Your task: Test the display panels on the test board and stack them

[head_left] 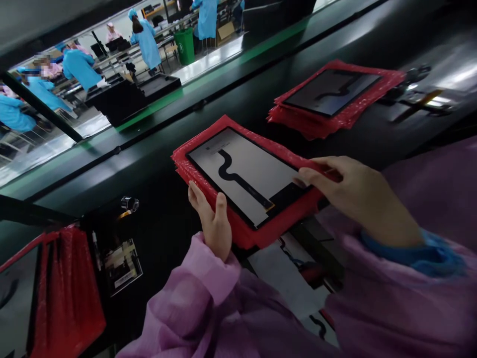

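Both grips are closed on the red plastic-wrapped grey panel stack (208,149), left hand (210,223) at its near edge, right hand (354,191) at its corner, over the dark counter (167,219); a matching stack (335,92) lies beyond.

On the dark work surface there are three red-wrapped stacks of flat panels: the near stack (246,179), the far stack (335,94) and the left stack (67,293). On the near and far stacks one panel shows on top, and each of these two panels carries one black curved cable. One more loose panel (278,271) lies lower down. There are two bare hands, the left hand (212,226) and the right hand (354,194). There is one metal knob (129,203) and one printed card (122,264). In the background at least five people in blue coats (147,42) can be counted, with two people in pink (112,34), and one green bin (185,45).
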The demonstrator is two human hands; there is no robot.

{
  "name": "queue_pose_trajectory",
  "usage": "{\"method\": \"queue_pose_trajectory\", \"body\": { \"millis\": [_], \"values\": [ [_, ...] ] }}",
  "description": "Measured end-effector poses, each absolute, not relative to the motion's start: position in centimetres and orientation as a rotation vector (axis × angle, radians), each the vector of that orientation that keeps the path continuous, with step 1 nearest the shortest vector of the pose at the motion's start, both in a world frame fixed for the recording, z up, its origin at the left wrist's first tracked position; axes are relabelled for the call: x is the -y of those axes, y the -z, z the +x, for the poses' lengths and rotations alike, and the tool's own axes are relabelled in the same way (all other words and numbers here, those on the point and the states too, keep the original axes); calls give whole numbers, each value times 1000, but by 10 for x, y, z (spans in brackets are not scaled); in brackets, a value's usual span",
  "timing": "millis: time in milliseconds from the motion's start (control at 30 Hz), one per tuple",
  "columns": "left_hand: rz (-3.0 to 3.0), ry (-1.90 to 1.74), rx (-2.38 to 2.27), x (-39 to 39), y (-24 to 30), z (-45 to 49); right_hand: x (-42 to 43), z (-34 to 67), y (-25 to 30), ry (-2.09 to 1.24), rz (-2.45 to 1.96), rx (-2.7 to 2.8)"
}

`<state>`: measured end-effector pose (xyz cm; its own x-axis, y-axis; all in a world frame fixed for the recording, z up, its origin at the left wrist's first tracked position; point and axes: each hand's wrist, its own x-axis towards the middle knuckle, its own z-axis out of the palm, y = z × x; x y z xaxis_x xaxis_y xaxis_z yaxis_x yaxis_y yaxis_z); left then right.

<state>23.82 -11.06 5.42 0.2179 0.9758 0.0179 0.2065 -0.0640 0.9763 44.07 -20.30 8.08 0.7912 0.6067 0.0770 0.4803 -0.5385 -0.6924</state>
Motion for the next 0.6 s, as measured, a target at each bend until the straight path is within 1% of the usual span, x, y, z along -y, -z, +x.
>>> {"method": "queue_pose_trajectory", "body": {
  "millis": [33, 167, 267, 333, 400, 467, 500, 533, 600],
  "values": [
    [1494, -950, -1165, 118, -51, 237, 206, 436, -79, -156, -2260, 760],
    [1440, -863, -1151, 140, -41, 248, 207, 430, -63, -61, -2254, 620],
    [1409, -817, -1125, 141, -43, 264, 197, 441, -41, 133, -2202, 639],
    [1399, -805, -1105, 138, -45, 268, 190, 453, -23, 315, -2183, 687],
    [1381, -800, -1093, 135, -46, 265, 185, 461, -9, 575, -2131, 749],
    [1355, -810, -1082, 133, -44, 257, 185, 459, -4, 843, -1994, 800],
    [1333, -820, -1073, 133, -42, 253, 187, 453, -7, 923, -1912, 808],
    [1301, -832, -1063, 134, -41, 249, 190, 445, -13, 946, -1839, 801],
    [1170, -874, -1033, 135, -38, 243, 199, 421, -31, 820, -1767, 738]
  ]
}}
